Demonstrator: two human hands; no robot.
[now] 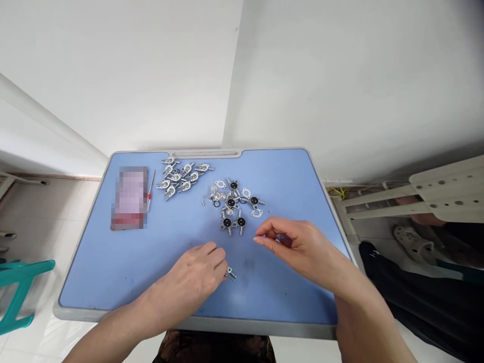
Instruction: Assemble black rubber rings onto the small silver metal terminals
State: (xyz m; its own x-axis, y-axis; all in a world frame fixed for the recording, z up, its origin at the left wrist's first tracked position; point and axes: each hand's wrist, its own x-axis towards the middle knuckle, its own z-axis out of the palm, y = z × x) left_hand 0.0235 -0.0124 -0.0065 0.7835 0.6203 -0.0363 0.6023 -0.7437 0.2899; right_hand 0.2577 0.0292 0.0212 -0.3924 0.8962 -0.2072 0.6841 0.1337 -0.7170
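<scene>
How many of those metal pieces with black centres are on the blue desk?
5 black-centred metal pieces, all in the cluster on the blue desk: one at the top, one below it, one right, two at the bottom. Overlapping parts may hide more.

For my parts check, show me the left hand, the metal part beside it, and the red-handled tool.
Left hand (194, 269): head view, on the back of the hand.
Metal part (230, 274): head view, on its exposed end.
Red-handled tool (148, 195): head view, on the red handle.
</scene>
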